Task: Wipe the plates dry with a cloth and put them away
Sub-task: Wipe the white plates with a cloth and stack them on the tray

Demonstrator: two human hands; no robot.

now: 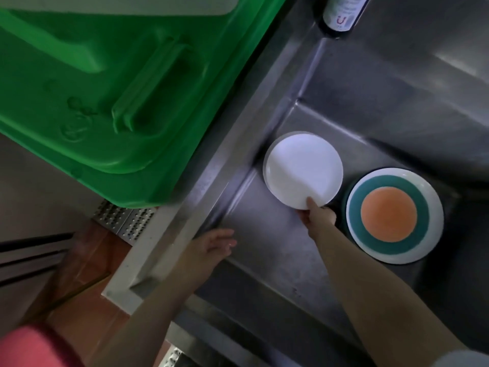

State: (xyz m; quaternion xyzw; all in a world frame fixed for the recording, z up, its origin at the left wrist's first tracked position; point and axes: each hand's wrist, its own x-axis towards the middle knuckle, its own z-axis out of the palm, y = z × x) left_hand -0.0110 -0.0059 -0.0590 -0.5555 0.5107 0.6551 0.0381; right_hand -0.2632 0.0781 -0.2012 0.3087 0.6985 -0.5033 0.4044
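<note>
A plain white plate (303,169) is held up inside the steel sink (375,96), and another white rim shows just behind its left edge. My right hand (317,214) pinches this plate at its lower rim, thumb on its face. To the right, on the sink floor, lies a larger plate (394,215) with a white rim, a teal ring and an orange centre. My left hand (211,246) hovers over the sink's left edge with its fingers apart and nothing in it. No cloth is in view.
A big green plastic lid or bin (105,88) fills the upper left, beside the sink's rim. A dark bottle (341,14) stands at the sink's far corner. Below left are a perforated metal grate (124,221) and a tiled floor.
</note>
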